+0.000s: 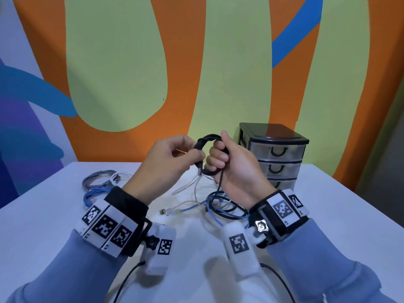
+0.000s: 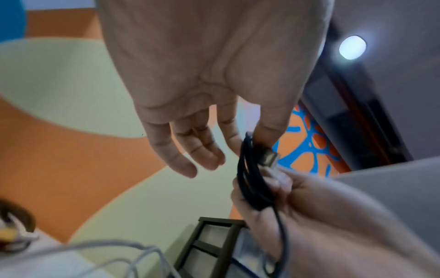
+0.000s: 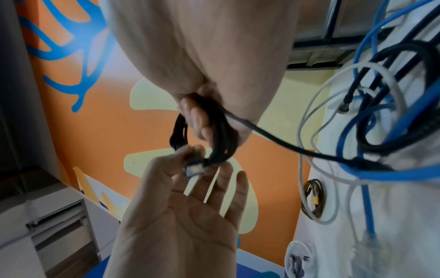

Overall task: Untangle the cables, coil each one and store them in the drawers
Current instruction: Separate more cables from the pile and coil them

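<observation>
A black cable [image 1: 208,137] is wound into a small coil and held up over the table between both hands. My right hand [image 1: 216,158] has its fingers curled through the coil [image 3: 220,139] and grips it. My left hand [image 1: 196,154] pinches the cable's plug end [image 2: 269,158] between thumb and forefinger against the coil [image 2: 250,188], with its other fingers loose. One black strand [image 1: 219,184] hangs from the right hand down to a tangle of blue, white and black cables [image 1: 220,204] on the table. The black drawer unit [image 1: 277,149] stands behind the right hand, all its drawers closed.
Coiled grey [image 1: 96,180], white [image 1: 118,176] and blue [image 1: 96,193] cables lie at the table's left. The white table [image 1: 328,215] meets a painted wall at the back. A loose plug [image 1: 162,212] lies near the left wrist. Thin black leads [image 1: 126,281] run off the front edge.
</observation>
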Tool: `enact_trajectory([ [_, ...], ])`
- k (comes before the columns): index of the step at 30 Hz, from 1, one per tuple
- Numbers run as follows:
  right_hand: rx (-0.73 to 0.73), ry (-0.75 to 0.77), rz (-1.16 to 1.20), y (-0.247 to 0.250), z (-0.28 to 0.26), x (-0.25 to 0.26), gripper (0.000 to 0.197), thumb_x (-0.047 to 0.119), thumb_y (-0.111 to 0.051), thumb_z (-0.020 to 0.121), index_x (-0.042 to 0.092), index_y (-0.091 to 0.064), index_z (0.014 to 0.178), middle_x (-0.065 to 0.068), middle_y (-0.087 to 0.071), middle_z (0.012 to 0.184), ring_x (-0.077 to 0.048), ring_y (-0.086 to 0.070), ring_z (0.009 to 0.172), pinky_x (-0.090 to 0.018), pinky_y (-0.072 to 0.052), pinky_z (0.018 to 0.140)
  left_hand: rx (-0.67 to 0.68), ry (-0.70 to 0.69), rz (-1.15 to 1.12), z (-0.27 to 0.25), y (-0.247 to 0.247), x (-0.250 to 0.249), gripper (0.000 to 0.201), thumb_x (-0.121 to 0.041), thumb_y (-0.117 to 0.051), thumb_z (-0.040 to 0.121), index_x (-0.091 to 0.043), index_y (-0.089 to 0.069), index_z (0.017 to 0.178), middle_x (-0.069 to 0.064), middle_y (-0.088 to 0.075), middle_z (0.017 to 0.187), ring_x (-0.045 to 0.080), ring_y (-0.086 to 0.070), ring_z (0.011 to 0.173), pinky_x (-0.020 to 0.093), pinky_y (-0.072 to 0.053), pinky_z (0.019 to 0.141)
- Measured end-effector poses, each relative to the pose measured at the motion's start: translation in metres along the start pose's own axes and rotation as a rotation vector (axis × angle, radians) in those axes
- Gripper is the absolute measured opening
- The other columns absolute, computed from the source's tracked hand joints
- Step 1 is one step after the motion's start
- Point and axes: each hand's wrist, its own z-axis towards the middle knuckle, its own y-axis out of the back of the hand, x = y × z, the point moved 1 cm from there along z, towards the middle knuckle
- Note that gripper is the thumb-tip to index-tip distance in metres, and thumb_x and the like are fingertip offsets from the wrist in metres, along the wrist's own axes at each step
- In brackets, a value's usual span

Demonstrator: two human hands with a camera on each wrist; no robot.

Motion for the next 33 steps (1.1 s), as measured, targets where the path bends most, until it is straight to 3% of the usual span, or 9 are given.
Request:
enact_trajectory([
  [4,-0.022,0.070,0.177,0.003,0.001,0.010,0.040,0.040,-0.042,0.112,0.018,-0.045,0.078,0.007,-0.025,0.058,-0.007,-0.027,0.047,-0.020,-0.032,0.049,0.351,0.109,-0.082,-0.008,-0.012,0.004,0.053,-0.040,-0.085,0.088,-0.026,-0.063,0.134,0.008,-0.080,0.112,0.023,-0.075,0.112,0.049,-0.050,0.112],
  [8,-0.029,0.085,0.231,0.006,0.001,0.015,0.040,0.041,-0.043,0.112,0.019,-0.046,0.078,0.008,-0.025,0.058,-0.008,-0.026,0.050,-0.020,-0.033,0.051,0.566,0.135,-0.032,-0.016,-0.025,0.012,0.043,-0.014,-0.080,0.094,-0.024,-0.061,0.131,0.021,-0.078,0.101,0.023,-0.073,0.091,0.031,-0.055,0.089],
  [12,-0.019,0.097,0.263,0.015,0.004,0.025,0.040,0.040,-0.043,0.111,0.019,-0.049,0.078,0.009,-0.028,0.054,-0.006,-0.030,0.047,-0.019,-0.036,0.050,0.302,0.070,-0.084,-0.004,-0.005,0.009,0.017,-0.011,-0.075,0.097,-0.010,-0.078,0.113,0.007,-0.078,0.087,0.012,-0.066,0.076,0.018,-0.050,0.072],
  [14,0.008,0.087,0.281,0.015,0.003,0.027,0.040,0.040,-0.044,0.111,0.019,-0.051,0.078,0.010,-0.028,0.053,-0.006,-0.031,0.045,-0.018,-0.036,0.050,0.187,0.001,0.050,0.001,0.005,0.012,0.014,-0.011,-0.078,0.094,-0.019,-0.082,0.105,0.002,-0.079,0.092,0.006,-0.066,0.076,0.014,-0.049,0.068],
  [18,0.046,0.134,0.293,0.014,-0.001,0.035,0.041,0.042,-0.042,0.111,0.020,-0.052,0.078,0.010,-0.028,0.051,-0.006,-0.029,0.042,-0.015,-0.030,0.048,0.259,0.010,0.477,0.001,0.008,0.025,0.014,-0.020,-0.075,0.099,-0.031,-0.083,0.098,-0.006,-0.078,0.088,0.016,-0.071,0.078,0.034,-0.061,0.068],
  [22,-0.030,0.206,0.250,0.014,0.002,0.035,0.041,0.042,-0.040,0.112,0.020,-0.050,0.079,0.010,-0.027,0.053,-0.005,-0.025,0.043,-0.017,-0.027,0.045,0.296,0.043,0.126,-0.002,0.006,0.013,0.023,-0.023,-0.071,0.102,-0.028,-0.076,0.123,0.004,-0.081,0.096,0.015,-0.074,0.089,0.031,-0.056,0.093],
  [25,-0.074,0.248,0.269,0.012,0.004,0.028,0.040,0.039,-0.039,0.113,0.018,-0.048,0.079,0.009,-0.027,0.054,-0.005,-0.025,0.041,-0.018,-0.029,0.043,0.409,0.022,0.199,-0.007,0.002,0.006,0.052,-0.030,-0.081,0.093,-0.040,-0.062,0.140,-0.006,-0.080,0.103,0.011,-0.073,0.100,0.027,-0.048,0.102],
  [28,-0.071,0.238,0.285,0.010,0.005,0.026,0.040,0.039,-0.040,0.113,0.018,-0.048,0.079,0.009,-0.026,0.054,-0.006,-0.025,0.041,-0.018,-0.029,0.043,0.433,0.041,0.111,-0.009,-0.002,0.006,0.024,-0.028,-0.081,0.093,-0.022,-0.080,0.115,0.002,-0.079,0.090,0.014,-0.068,0.080,0.031,-0.051,0.085],
  [33,0.032,0.103,0.266,0.009,0.000,0.026,0.041,0.039,-0.042,0.111,0.019,-0.050,0.077,0.009,-0.027,0.052,-0.006,-0.026,0.041,-0.017,-0.029,0.044,0.092,0.138,-0.289,0.000,0.011,0.006,0.010,-0.013,-0.082,0.087,-0.005,-0.081,0.092,0.009,-0.072,0.079,0.015,-0.059,0.063,0.026,-0.045,0.065],
])
